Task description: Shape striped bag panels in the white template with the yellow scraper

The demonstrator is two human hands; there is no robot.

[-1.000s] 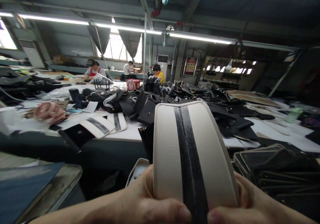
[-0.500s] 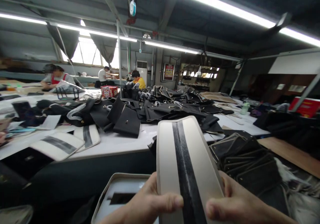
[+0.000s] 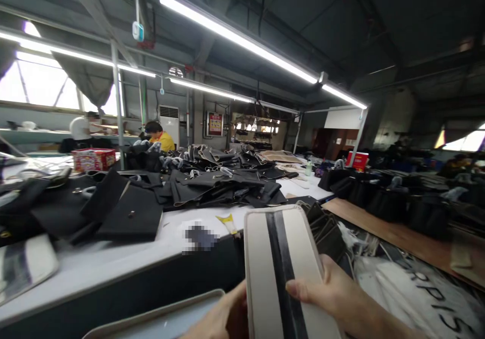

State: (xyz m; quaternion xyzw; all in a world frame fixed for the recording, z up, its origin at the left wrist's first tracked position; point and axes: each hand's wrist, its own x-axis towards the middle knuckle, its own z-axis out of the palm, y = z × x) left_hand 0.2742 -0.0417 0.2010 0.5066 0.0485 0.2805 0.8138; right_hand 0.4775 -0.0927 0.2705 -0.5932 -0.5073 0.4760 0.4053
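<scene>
A stiff cream panel with a black stripe (image 3: 261, 263) down its middle stands tilted in front of me, rounded at its top corners. My right hand (image 3: 337, 288) is closed on its right edge, the thumb lying across the front by the stripe. At the lower left edge my left hand (image 3: 227, 316) grips the same panel, its fingers mostly hidden behind it. Below and to the left, a pale tray-like piece with a raised cream rim (image 3: 166, 311) shows partly, cut off by the frame. Another striped cream panel (image 3: 41, 263) lies on the table at the far left.
Black bag pieces (image 3: 212, 182) are heaped along the white table (image 3: 113, 258). Dark flat pieces (image 3: 322, 233) are stacked right of the panel, near clear plastic bags (image 3: 409, 293) and a brown board (image 3: 394, 230). A person in yellow (image 3: 162, 139) sits beyond the heap.
My view has swung to the right, so the table's things appear farther left. The panel stays in both hands; my left thumb has gone from its front, and my right thumb reaches nearer the stripe.
</scene>
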